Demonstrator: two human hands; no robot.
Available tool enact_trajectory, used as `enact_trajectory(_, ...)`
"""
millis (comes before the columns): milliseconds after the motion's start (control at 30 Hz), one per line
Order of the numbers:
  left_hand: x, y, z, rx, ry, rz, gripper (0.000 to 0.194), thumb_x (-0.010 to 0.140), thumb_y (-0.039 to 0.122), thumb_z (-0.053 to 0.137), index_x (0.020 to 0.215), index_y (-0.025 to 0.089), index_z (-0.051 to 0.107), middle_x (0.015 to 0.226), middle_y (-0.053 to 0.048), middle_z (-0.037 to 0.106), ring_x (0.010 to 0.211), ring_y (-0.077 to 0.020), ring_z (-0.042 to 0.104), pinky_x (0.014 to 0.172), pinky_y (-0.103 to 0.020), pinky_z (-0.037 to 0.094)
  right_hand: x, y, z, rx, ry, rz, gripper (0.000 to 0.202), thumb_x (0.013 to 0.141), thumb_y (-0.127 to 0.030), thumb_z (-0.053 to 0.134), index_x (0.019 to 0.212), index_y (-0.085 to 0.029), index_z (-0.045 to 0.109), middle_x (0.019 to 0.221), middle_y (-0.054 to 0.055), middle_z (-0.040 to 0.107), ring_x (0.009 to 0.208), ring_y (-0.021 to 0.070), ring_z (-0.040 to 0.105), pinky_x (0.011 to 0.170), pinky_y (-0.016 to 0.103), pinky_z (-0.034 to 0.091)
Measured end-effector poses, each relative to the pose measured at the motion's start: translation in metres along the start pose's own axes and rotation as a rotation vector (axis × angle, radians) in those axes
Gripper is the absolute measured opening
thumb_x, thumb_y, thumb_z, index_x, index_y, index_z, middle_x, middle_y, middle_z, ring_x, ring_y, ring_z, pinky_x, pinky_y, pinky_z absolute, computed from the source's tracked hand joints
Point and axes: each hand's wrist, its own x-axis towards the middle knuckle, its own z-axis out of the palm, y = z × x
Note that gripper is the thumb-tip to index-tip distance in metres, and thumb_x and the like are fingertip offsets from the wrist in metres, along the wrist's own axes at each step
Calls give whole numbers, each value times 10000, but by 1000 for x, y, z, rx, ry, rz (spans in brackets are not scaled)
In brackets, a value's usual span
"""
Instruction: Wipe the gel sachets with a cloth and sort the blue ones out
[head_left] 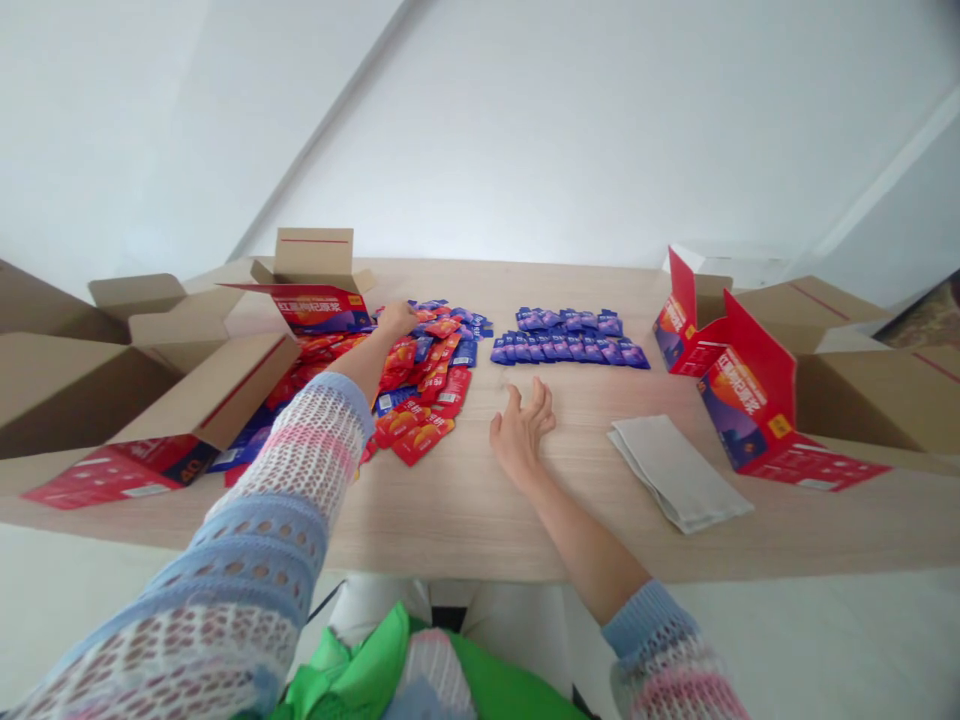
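My left hand (396, 318) reaches to the back of a loose pile of red sachets (424, 435) and blue-purple sachets (465, 354). Its fingers are curled down among the sachets, and what they grip is hidden. Over the bare wood of the table (465, 520), my right hand (523, 430) is open with its fingers spread and nothing in it. Beyond that hand lie two rows of overlapping blue-purple sachets, a longer front row (570, 349) and a shorter back row (570, 320).
Open red cartons stand at left, one in front (142, 465) and one behind (319, 308). More open red cartons stand at right, a nearer one (750, 400) and a farther one (682, 325). A folded grey cloth (679, 472) lies right of my right hand. A white wall (585, 130) rises behind the table.
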Motion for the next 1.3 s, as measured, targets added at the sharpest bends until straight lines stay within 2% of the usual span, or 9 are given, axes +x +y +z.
enact_trajectory(167,-34,-42,-37,-18,85,-5,308,809,245,549,1071,204,705,1062,-51,694,991,-196,608,865,-268,452,-1,3,11,-9,-60,17,537,771,-187,517,1304,-160,458,1503,205,88,1367,366,74,978,584,233)
enact_trajectory(333,-107,-41,-66,118,91,78,333,795,292,540,1047,165,718,1023,-80,692,1025,-260,611,927,-355,435,-8,0,16,-12,-76,-5,545,757,-208,521,1296,-153,460,1504,201,80,1362,367,66,972,578,239)
enact_trajectory(500,-173,-33,-73,243,-162,66,366,741,419,641,956,138,738,982,-120,698,1012,-310,627,891,-362,450,-10,5,14,-31,-71,50,524,760,-220,523,1277,-152,466,1499,203,67,1358,369,57,966,582,240)
enact_trajectory(633,-209,-55,-80,342,-507,53,370,576,463,795,797,170,751,862,-97,715,962,-302,643,868,-322,460,-9,16,13,-51,-57,116,495,764,-221,524,1252,-144,489,1490,205,85,1354,372,73,957,567,254)
enact_trajectory(700,-229,-70,-87,409,-608,38,392,508,461,833,783,195,747,882,-88,719,948,-299,646,868,-332,464,-9,20,14,-61,-37,136,485,765,-227,529,1243,-147,499,1491,203,92,1354,375,84,952,560,260)
enact_trajectory(767,-251,-83,-92,446,-579,-21,453,488,484,840,832,206,744,942,-102,718,961,-319,645,874,-373,464,-9,22,15,-77,-26,141,483,763,-231,534,1239,-152,506,1494,199,97,1354,375,93,950,555,262)
enact_trajectory(867,-283,-97,-96,442,-415,-171,538,560,569,782,951,204,726,1022,-146,705,1008,-357,633,874,-429,458,-8,21,19,-104,-38,127,489,762,-231,535,1244,-155,507,1500,198,94,1356,376,99,949,549,264)
enact_trajectory(1000,-305,-115,-94,374,-280,-269,567,670,639,664,1026,201,705,1081,-171,689,1022,-366,632,852,-439,474,-9,18,22,-120,-47,95,492,772,-234,523,1257,-153,501,1502,203,90,1356,380,98,950,554,259)
enact_trajectory(1300,-266,-142,-66,336,-85,-357,403,839,374,526,1082,97,690,1098,-237,670,1013,-355,648,808,-399,522,-8,19,24,-94,-31,126,484,760,-256,549,1235,-168,526,1496,200,93,1336,391,132,933,561,268)
